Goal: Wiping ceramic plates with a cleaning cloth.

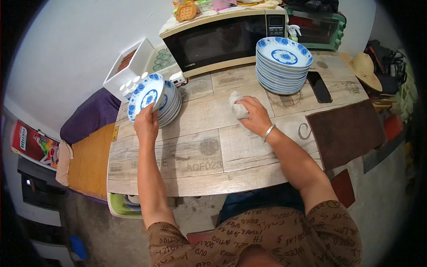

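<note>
My left hand (146, 124) grips the near rim of a white ceramic dish (146, 95) with blue flowers. The dish is tilted up at the left stack of matching dishes (172, 106); whether it still touches the stack I cannot tell. In my right hand (256, 116) is a crumpled whitish cloth (238, 105), held over the middle of the wood-patterned table (200, 133). Beyond that hand, to the right, rises a taller stack of the same blue-flowered dishes (283, 71).
A microwave oven (217, 41) stands at the back, with a green toaster oven (315, 30) beside it. A phone (319, 87) lies right of the tall stack. White box (128, 66), small white bottles (128, 88) and toy van (178, 79) are at left; a brown mat (347, 133) covers the right edge.
</note>
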A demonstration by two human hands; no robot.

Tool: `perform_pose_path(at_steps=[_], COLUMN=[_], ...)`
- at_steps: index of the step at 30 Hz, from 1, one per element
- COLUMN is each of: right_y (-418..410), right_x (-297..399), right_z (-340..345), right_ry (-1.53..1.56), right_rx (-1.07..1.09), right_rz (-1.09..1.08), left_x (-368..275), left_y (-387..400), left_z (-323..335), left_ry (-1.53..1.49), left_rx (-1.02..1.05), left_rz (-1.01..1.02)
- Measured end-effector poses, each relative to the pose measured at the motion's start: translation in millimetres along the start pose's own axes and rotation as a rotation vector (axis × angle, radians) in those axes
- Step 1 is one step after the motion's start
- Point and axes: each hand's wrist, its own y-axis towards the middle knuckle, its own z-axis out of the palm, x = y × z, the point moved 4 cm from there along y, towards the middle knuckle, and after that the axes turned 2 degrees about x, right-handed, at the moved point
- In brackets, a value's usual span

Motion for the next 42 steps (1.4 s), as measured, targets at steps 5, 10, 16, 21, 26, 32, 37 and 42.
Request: perform_pose_path(at_steps=[5, 10, 16, 21, 26, 32, 37, 42], right_y=[-0.4, -0.1, -0.2, -0.2, 0.7, -0.7, -1.7, -4.8], right_x=[5.5, 3.2, 3.5, 2.4, 1.4, 0.4, 3.2, 1.1], right_z=[3.0, 3.3, 5.2, 6.3, 8.7, 8.4, 7.8, 11.5], right_ry=[0.005, -0.012, -0.009, -0.013, -0.014, -0.024, -0.007, 0.001], right_rx=[0.029, 0.021, 0.043, 0.069, 0.094, 0.073, 0.079, 0.099], right_rz=[-0.018, -0.021, 0.001, 0.028, 0.049, 0.045, 0.045, 0.054], left_x=[5.5, 6.0, 5.9, 3.6, 4.8, 2.9, 0.9, -7.1], left_y=[7.8, 7.8, 5.5, 6.8, 3.1, -0.2, 0.3, 4.9], left_z=[10.6, 19.1, 19.4, 18.7, 27.0, 28.8, 30.0, 30.7], left_ry=[0.063, 0.084, 0.086, 0.090, 0.133, 0.098, 0.114, 0.123], left_rx=[0.131, 0.206, 0.193, 0.224, 0.270, 0.276, 0.310, 0.437], left_rz=[-0.022, -0.017, -0.024, -0.007, 0.053, 0.059, -0.011, -0.058])
